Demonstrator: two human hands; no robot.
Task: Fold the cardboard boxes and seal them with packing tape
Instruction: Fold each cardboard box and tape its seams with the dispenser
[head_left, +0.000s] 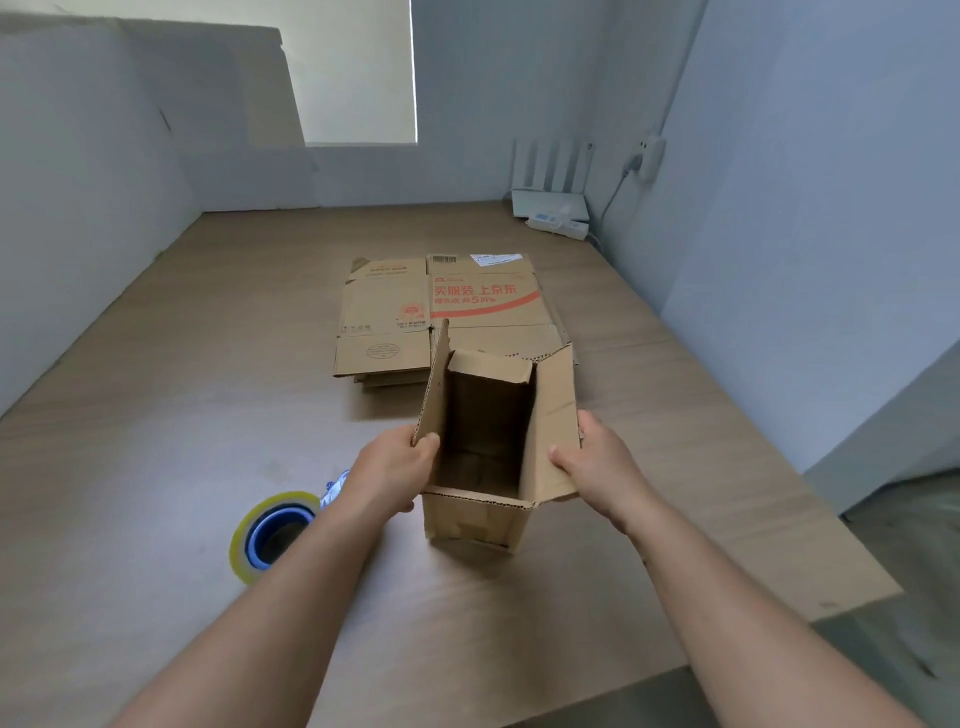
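One box (478, 514) stands upright on the bench (208, 364), its top open towards the camera, and its inside looks empty. The left hand (395, 467) pinches the left flap (434, 389), thumb on the inner face, and the right hand (597, 462) pinches the right flap (556, 415) in the same way. I judge that both flaps are held apart so that the short flaps can go down first. Just to the left of the box lies one tape roll (270, 535), close for sealing. Behind the box waits a stack of flat cartons (441, 312). Several layers show, but I cannot count them. Far behind the box, to its right, are one router (550, 197) and one power strip (558, 227).
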